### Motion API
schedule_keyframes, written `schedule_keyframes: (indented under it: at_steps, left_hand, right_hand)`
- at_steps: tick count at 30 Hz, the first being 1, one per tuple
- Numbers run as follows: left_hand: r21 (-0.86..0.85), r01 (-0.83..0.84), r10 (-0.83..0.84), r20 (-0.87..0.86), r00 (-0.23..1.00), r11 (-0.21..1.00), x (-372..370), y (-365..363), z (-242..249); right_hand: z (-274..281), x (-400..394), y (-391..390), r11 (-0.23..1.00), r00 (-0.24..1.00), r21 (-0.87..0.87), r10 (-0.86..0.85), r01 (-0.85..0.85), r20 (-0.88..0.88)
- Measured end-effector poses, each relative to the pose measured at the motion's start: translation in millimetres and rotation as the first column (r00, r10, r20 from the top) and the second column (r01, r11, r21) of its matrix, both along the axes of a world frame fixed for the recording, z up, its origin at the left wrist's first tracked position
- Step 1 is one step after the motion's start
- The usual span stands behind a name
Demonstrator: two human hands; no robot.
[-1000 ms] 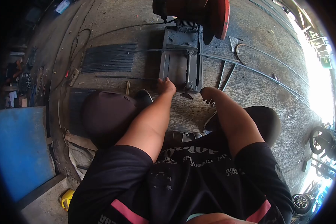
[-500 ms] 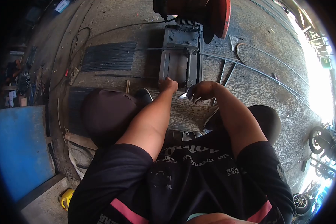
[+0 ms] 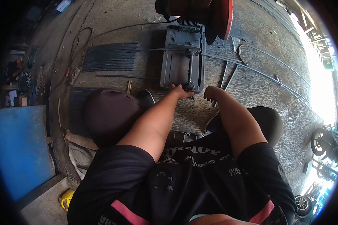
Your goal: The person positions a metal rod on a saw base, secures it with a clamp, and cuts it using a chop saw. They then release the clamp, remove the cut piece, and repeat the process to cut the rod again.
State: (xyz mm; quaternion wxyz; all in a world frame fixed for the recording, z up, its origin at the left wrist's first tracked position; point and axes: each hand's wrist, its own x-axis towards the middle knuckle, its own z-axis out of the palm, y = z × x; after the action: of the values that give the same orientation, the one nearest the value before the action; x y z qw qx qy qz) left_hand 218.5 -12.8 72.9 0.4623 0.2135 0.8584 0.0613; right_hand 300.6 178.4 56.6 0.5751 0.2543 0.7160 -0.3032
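Between my knees stands a cut-off saw with a grey metal base (image 3: 176, 71) and a red-edged guard (image 3: 228, 22) above it. My left hand (image 3: 180, 92) is at the near edge of the base, its fingers spread around the end of the clamp screw (image 3: 192, 71); whether they grip it is unclear. My right hand (image 3: 212, 93) hangs just right of the base's near corner, fingers curled down, and what they hold, if anything, is hidden. A long metal rod (image 3: 259, 70) runs from the clamp out to the right.
Dark cut bars (image 3: 109, 57) lie in a row on the left of the floor. A curved rod (image 3: 266, 54) and two short rods lie right of the saw. A blue panel (image 3: 20, 150) stands far left, near a yellow object (image 3: 67, 198). Motorcycles are at far right.
My left hand has shifted right along the base edge to the clamp screw's end. My right hand has moved away from the screw, slightly right, and curled inward.
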Motion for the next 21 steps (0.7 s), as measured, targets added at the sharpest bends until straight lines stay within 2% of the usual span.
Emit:
schedule_keyframes:
  at_steps: [4,6,7,8,10,11,12,13,15,16,19,20,21]
  left_hand:
    - [-0.048,-0.002,0.004,0.026,1.000,0.999,-0.6,2.5,12.9]
    - [-0.137,-0.013,0.015,0.008,1.000,0.990,0.6,5.6,16.6]
    - [-0.136,-0.012,0.012,0.005,1.000,0.991,-2.5,9.5,3.8]
    - [-0.229,0.025,-0.045,-0.081,0.996,0.973,-7.8,14.6,-24.8]
    - [-0.319,0.055,-0.110,-0.158,0.981,0.946,-14.4,12.6,-23.6]
    - [-0.031,-0.425,0.411,-0.202,0.889,0.905,-22.5,0.6,8.0]
    - [0.247,-0.784,0.820,-0.094,0.565,0.569,-28.5,-5.9,26.8]
    - [0.249,-0.784,0.820,-0.094,0.565,0.569,-27.7,-7.2,26.5]
    - [0.037,-0.485,0.465,-0.358,0.810,0.874,-23.7,-12.3,27.8]
    - [0.032,-0.483,0.460,-0.361,0.811,0.875,-21.8,-11.7,28.1]
    - [-0.020,-0.648,0.627,-0.234,0.743,0.761,-16.4,-7.0,32.6]
    - [-0.007,-0.607,0.574,-0.316,0.755,0.795,-19.2,-7.9,11.7]
    - [0.001,-0.563,0.517,-0.396,0.759,0.827,-20.0,-7.5,9.9]
  right_hand:
    - [17.2,0.6,-4.0,0.999,0.999,0.026,0.028,-0.028,-0.025]
    - [13.2,-0.6,-3.5,1.000,0.999,0.007,0.003,-0.003,-0.043]
    - [11.8,-1.2,-1.8,1.000,0.999,0.009,0.001,-0.001,-0.046]
    - [13.9,-1.4,-1.4,0.999,0.997,-0.001,0.051,-0.051,-0.057]
    - [6.2,0.4,0.7,0.995,0.993,-0.007,0.099,-0.100,-0.065]
    - [-10.4,1.4,2.7,0.993,0.993,-0.022,0.119,-0.119,-0.011]
    - [-14.3,0.4,5.4,0.991,0.992,-0.027,0.129,-0.129,0.012]
    - [-17.2,-0.8,8.0,0.990,0.990,-0.034,0.140,-0.139,0.035]
    - [-13.0,2.6,5.7,0.994,0.996,-0.046,0.094,-0.094,-0.007]
    - [-11.8,4.0,2.8,0.994,0.996,-0.052,0.091,-0.092,-0.008]
    - [6.7,8.5,-6.8,0.982,0.978,-0.050,0.178,-0.184,-0.114]
    - [18.2,11.3,-9.3,0.978,0.989,-0.196,-0.093,0.070,-0.111]
    - [21.1,12.6,-8.7,0.889,0.932,-0.332,-0.355,0.314,-0.070]
